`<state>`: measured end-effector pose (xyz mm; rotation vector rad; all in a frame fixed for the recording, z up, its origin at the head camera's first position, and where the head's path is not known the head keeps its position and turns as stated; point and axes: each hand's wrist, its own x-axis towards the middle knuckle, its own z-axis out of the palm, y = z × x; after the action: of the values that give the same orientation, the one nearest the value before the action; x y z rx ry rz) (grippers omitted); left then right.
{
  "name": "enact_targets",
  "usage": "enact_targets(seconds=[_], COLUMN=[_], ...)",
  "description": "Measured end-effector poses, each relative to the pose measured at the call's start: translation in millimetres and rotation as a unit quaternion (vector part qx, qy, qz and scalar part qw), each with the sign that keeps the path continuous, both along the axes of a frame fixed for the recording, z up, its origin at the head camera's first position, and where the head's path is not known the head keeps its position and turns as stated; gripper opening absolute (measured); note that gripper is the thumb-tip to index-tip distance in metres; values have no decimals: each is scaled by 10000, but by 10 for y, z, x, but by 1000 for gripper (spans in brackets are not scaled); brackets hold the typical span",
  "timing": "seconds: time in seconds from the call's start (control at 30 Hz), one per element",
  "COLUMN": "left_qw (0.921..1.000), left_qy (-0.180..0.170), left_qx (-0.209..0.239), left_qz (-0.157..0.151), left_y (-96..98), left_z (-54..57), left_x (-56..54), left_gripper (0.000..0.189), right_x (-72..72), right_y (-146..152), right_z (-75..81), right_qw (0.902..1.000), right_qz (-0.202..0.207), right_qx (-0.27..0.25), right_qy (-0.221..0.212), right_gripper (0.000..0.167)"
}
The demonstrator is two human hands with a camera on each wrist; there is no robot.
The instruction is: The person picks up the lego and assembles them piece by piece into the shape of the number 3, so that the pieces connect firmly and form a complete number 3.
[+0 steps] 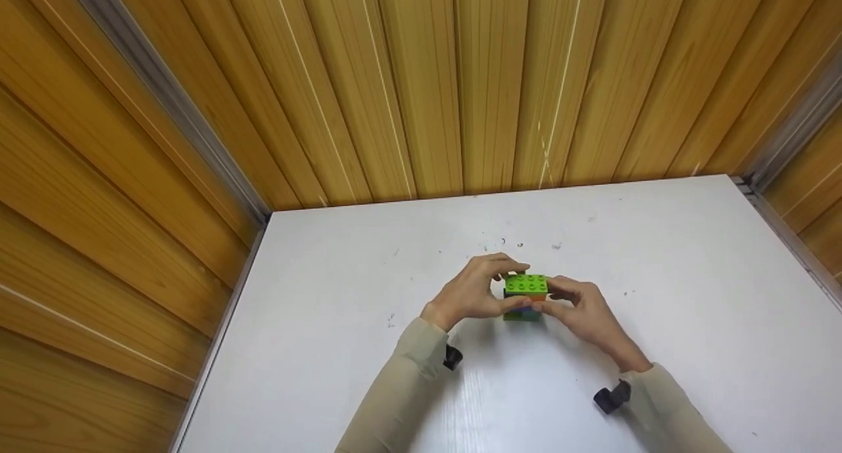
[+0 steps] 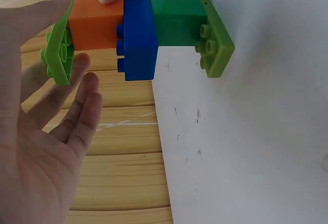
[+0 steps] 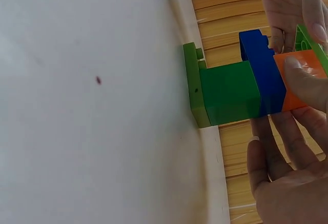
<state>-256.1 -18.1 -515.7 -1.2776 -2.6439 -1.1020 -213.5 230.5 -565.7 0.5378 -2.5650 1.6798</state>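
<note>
A stack of toy building blocks stands upright on the white table. It has a light green base plate (image 2: 219, 42), a dark green block (image 2: 177, 19), a crosswise blue block (image 2: 140, 37), an orange block (image 2: 96, 21) and a light green studded top piece (image 1: 526, 284). My left hand (image 1: 470, 288) holds the top piece, thumb at its near edge and fingers curled toward its far side. With the thumb on the orange block's near face and fingers behind, my right hand (image 1: 585, 311) grips that block. Its far fingertips are partly hidden in the head view.
The white table (image 1: 316, 348) carries small dark scuff marks around the stack. Wood-patterned panels (image 1: 421, 91) rise behind it and at both sides, with grey metal strips (image 1: 191, 124) at the corners. Black wrist cameras (image 1: 612, 398) sit by both sleeves.
</note>
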Motion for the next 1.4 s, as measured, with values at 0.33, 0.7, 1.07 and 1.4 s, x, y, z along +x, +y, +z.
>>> enact_targets(seconds=[0.33,0.7,1.07,1.4], left_qw=[9894,9844,9797,9794], left_qy=[-1170,-1220,-1195,-1087], left_qx=[383,974,1354,1384], left_qz=[767,807,870,995], left_y=[-112,-130,-132,-141], left_z=[-298,-507,-635,-626], left_x=[135,243,262,297], left_gripper=[63,54,50,42], right_x=[39,85,90,91], right_y=[-30,-6,4,-1], right_z=[-11,-74,-78,-77], right_qw=[9995,9991,9981,9988], right_qz=[-84,-93,-130,-103], right_qx=[-117,3,-18,2], right_qy=[-269,-408,-603,-488], right_gripper=[45,50,46,43])
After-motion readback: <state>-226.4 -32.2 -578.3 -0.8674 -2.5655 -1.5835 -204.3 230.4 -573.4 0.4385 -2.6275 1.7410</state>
